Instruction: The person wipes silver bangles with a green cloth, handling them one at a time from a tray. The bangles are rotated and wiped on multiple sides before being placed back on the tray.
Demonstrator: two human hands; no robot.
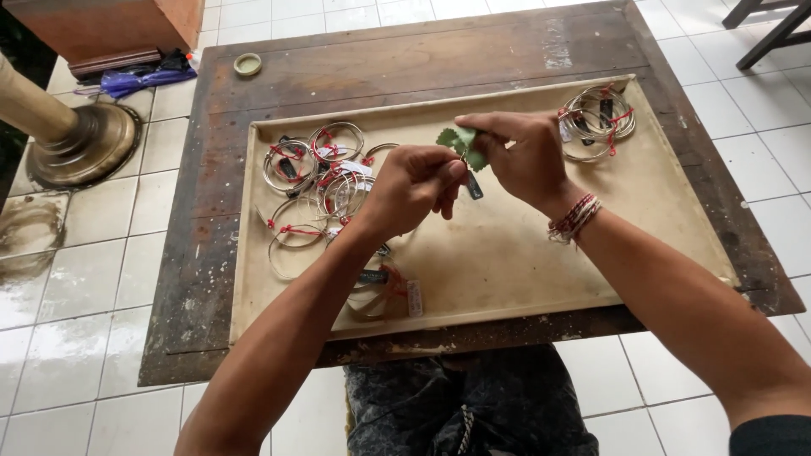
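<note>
Many silver bangles point(314, 169) lie in beige tray point(524, 270).

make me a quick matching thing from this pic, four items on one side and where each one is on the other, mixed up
Things:
1. green leaf-shaped piece
2. small round lid
3. small bunch of wire bangles with red ties
4. red and white thread bracelet

Places:
A. on the bare wooden table, near its far left corner
B. on the right hand's wrist
C. between the fingertips of the left hand and the right hand
D. at the far right corner of the beige tray

Pairs: 1-C, 2-A, 3-D, 4-B
</note>
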